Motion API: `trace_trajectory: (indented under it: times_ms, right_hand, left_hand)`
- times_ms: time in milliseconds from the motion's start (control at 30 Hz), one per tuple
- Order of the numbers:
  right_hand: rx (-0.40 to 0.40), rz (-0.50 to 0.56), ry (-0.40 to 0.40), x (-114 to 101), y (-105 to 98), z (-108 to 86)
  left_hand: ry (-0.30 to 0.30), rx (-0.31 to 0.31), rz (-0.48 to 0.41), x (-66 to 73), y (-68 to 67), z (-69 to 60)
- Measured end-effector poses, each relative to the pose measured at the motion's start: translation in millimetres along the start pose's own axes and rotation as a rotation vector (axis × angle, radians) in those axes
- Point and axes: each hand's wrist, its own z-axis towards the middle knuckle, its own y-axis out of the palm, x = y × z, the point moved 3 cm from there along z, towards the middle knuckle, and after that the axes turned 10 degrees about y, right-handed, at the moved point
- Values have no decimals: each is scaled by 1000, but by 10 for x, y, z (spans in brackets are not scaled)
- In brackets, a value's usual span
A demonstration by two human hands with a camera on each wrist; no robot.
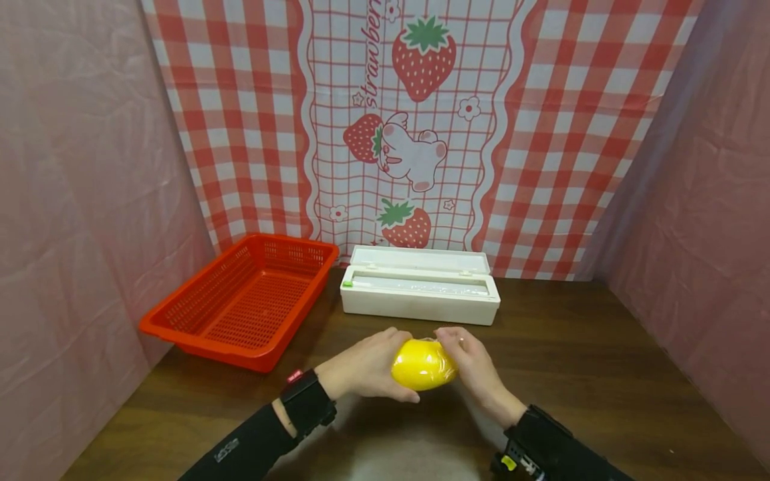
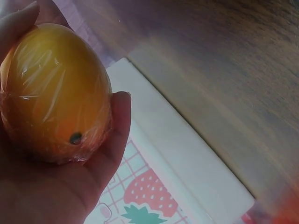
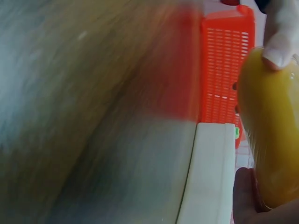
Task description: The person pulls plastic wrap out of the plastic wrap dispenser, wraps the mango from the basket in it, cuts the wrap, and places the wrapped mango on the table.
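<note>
A yellow mango (image 1: pixel 423 365) is wrapped in shiny clear film and held above the table between both hands. My left hand (image 1: pixel 373 369) grips its left end, with the thumb along the near side. At the other end, my right hand (image 1: pixel 471 364) curls its fingers against the mango and the film there. In the left wrist view the wrapped mango (image 2: pixel 58 93) shows creased film and a dark spot low on its skin. Behind the hands stands a long white cling film dispenser (image 1: pixel 419 302), its lid raised.
A red-orange plastic basket (image 1: pixel 255 357) with slotted sides stands on the brown wooden table (image 1: pixel 577 374), left of the dispenser. A strawberry-printed checked cloth (image 1: pixel 559 133) hangs at the back. Pinkish cloth walls (image 1: pixel 692 200) rise on both sides.
</note>
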Motion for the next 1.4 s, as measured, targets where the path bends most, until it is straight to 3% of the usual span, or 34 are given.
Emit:
trace_trajectory:
  times_ms: [233,433,767,933,1167,1400]
  right_hand:
    - [29,-220,-113,-1,11,-15]
    - [72,-436,-282,-34,0,-37]
    - [117,-699,-539,-43,31,-78]
    - [58,-773,-629,-52,24,-97]
    - [-105,-851,-607,-53,13,-104]
    - [-122,-922,-712,-28,39,-100]
  left_hand:
    - [15,-18,-1,10,-18,-21]
    - [37,-27,-6,9,-27,-24]
    - [83,-33,12,2,-5,14]
    - [94,-36,21,2,-12,18]
    - [114,-34,36,10,-16,10]
    - [167,-28,47,8,-5,14]
